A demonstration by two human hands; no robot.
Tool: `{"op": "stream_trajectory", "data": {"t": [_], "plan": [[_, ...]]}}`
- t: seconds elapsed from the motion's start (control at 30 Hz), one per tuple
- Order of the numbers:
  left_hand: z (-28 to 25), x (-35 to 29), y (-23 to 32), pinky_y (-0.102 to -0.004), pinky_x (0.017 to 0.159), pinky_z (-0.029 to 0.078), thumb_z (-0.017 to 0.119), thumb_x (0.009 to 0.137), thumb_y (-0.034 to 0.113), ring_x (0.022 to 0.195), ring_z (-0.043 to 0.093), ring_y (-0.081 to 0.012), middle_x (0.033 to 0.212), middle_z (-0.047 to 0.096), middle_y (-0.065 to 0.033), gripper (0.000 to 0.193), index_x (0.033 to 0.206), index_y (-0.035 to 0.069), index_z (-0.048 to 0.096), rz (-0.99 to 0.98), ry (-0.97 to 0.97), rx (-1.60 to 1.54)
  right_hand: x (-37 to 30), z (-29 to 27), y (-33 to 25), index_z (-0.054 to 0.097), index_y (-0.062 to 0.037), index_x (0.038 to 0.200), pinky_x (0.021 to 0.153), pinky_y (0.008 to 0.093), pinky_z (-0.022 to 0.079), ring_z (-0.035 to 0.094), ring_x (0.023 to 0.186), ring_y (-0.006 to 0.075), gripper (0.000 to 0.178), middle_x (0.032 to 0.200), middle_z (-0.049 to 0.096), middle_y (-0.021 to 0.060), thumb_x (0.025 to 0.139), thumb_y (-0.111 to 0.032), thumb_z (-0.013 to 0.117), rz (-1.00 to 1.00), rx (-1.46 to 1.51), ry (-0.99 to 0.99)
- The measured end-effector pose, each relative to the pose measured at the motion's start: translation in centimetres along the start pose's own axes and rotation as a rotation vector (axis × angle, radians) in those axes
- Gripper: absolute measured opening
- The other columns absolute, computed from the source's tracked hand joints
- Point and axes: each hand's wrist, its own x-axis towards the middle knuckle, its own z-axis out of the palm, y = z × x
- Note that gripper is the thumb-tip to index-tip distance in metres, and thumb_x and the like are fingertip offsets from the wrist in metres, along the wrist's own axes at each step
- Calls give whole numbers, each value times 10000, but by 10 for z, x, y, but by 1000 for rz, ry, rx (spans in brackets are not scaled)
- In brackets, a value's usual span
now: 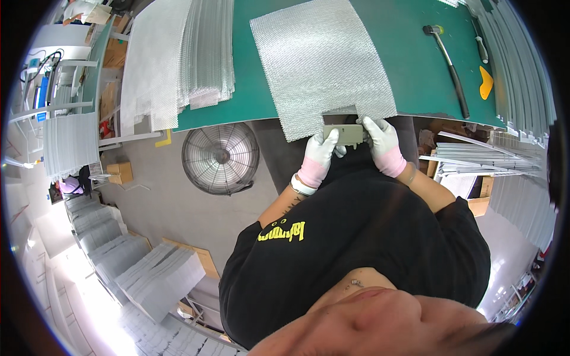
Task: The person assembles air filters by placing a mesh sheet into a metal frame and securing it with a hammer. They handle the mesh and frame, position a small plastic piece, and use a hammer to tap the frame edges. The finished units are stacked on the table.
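Note:
Both hands wear white gloves with pink cuffs, side by side at the table's front edge. My left hand (319, 158) pinches the left end of a small, flat, grey-green rectangular part (345, 136) with little tabs along its lower edge. My right hand (385, 146) is closed at the part's right end, its thumb and fingertips by a small dark piece; what exactly it grips is hidden. Just beyond the hands lies a silvery expanded-mesh sheet (323, 56) with a notch in its near edge. The sheet overhangs the table edge slightly, and the part sits by that notch.
On the green table (415, 89) lie stacked mesh sheets (205, 53) at left. A hammer (449, 65), a yellow scraper-like piece (485, 82), a screwdriver (480, 44) and long metal strips (516, 65) lie at right. A floor fan (221, 157) stands at left.

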Motion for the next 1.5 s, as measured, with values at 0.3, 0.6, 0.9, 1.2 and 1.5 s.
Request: {"op": "stream_trajectory", "data": {"t": [0.3, 0.6, 0.9, 1.2, 1.5], "plan": [[-14, -16, 32, -329, 928, 509, 529, 1014, 304, 1071, 622, -207, 1238, 609, -152, 461, 1341, -20, 504, -285, -387, 504, 5, -15, 4, 626, 28, 1000, 671, 251, 472, 558, 722, 89, 434, 840, 635, 38, 945, -402, 649, -74, -200, -260], [22, 87, 163, -559, 1146, 236, 623, 872, 412, 1367, 383, -396, 1468, 423, -217, 627, 1433, 175, 477, 992, -393, 1816, 0, 18, -3, 630, -43, 1065, 594, 214, 455, 563, 671, 71, 326, 846, 652, 23, 1038, -321, 463, 17, 67, -324], [75, 52, 78, -661, 1130, 124, 564, 889, 459, 1407, 281, -469, 1507, 343, -255, 624, 1449, 203, 463, 790, -247, 1821, -5, -36, 3, 629, -41, 1082, 731, 267, 511, 591, 803, 93, 260, 927, 633, 7, 1028, -259, 497, -242, 98, 100], [81, 33, 68, -643, 1141, 124, 568, 901, 426, 1410, 291, -442, 1504, 354, -227, 607, 1451, 202, 445, 746, -221, 1867, -25, -35, -10, 632, -23, 1075, 745, 259, 498, 588, 814, 74, 204, 938, 642, 3, 971, -199, 626, -69, 223, 115], [80, 32, 65, -651, 1132, 160, 574, 895, 376, 1391, 290, -458, 1483, 344, -230, 595, 1448, 202, 440, 735, -247, 1872, -23, -35, -1, 634, -20, 1018, 700, 250, 497, 578, 784, 62, 172, 873, 635, 3, 974, -186, 619, -216, 84, 150]]}}
